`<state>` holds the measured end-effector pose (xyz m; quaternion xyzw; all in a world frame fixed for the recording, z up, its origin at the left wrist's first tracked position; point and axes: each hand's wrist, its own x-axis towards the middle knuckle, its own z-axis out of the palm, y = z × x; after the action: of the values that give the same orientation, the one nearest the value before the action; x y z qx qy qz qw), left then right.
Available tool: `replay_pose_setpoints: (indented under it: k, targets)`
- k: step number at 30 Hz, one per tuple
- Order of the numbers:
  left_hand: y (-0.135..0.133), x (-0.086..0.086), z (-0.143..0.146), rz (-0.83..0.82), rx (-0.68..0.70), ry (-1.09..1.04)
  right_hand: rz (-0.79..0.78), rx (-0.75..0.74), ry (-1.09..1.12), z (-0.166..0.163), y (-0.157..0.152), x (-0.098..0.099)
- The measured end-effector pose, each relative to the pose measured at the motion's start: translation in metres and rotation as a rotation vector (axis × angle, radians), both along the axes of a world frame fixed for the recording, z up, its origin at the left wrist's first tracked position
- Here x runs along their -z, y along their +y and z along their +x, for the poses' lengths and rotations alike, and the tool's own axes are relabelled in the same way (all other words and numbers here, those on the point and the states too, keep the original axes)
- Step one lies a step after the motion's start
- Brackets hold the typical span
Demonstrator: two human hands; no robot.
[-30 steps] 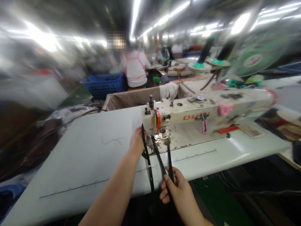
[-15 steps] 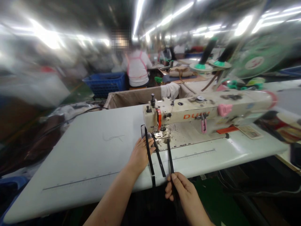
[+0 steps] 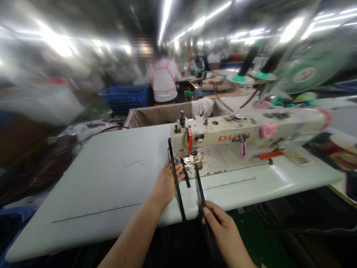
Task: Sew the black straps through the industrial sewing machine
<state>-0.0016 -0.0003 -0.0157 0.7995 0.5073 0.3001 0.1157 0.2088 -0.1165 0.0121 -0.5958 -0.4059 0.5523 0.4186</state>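
Observation:
A sewing machine (image 3: 212,132) stands on the white table, its presser foot low over the metal plate. One narrow black strip (image 3: 200,184) runs from the foot toward me, pinched near the table's front edge between the thumb and fingers of my right hand (image 3: 220,225). My left hand (image 3: 164,186) lies flat left of the foot, fingers stretched toward it. A second black strip (image 3: 179,197) crosses over its fingers and hangs past the front edge. Beside those fingertips a short black strip end (image 3: 186,177) sticks out from the foot.
Loose thread (image 3: 135,163) lies on the table at left. Behind the table is a cloth-lined bin (image 3: 158,111), with a blue crate (image 3: 125,96) and a seated person (image 3: 164,80) beyond. Thread cones (image 3: 248,63) and a green fan (image 3: 306,74) stand at right.
The strips have slid away from me: the short end reaches less far forward, and the one over my left hand extends farther back. My right hand has moved slightly forward; my left hand stays in place.

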Motion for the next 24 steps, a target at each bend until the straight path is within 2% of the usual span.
replay_pose_setpoints:
  k: [13, 24]
  targets:
    - [-0.0007, 0.002, -0.0002, 0.027, 0.01, -0.018, 0.004, -0.013, -0.038, -0.0013, -0.0003, 0.0009]
    - [-0.0007, -0.0028, 0.0018, 0.026, 0.014, -0.001, -0.004, -0.033, -0.083, -0.0015, -0.0016, -0.0033]
